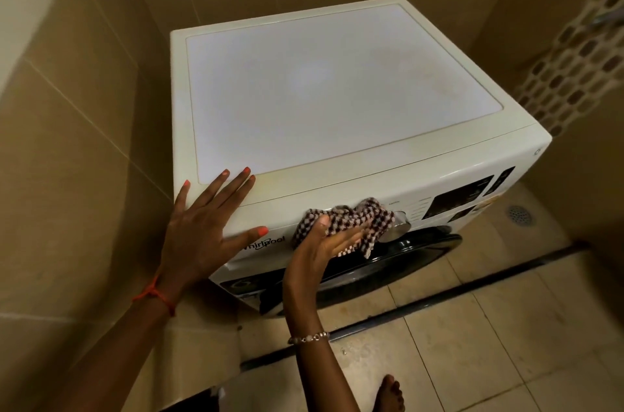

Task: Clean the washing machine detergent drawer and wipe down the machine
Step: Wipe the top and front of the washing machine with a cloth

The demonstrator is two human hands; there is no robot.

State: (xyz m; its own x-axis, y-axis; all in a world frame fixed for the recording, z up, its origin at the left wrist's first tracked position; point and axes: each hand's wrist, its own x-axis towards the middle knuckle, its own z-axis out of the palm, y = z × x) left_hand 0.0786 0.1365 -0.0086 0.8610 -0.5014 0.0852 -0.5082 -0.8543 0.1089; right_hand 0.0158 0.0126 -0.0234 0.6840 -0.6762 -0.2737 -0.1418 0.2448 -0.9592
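Bare foot (390, 393): placed on the tiled floor (472, 327), at the lower edge.
Right hand (332, 239): checked cloth (354, 219) is pinched between thumb and straight fingers and pressed to the control panel, beside the dial (400, 226).
Left hand (202, 222): laid flat, fingers spread, on the front-left corner of the washing machine (337, 91).
Detergent drawer (277, 242): closed, left of the cloth, touched by the left thumb.
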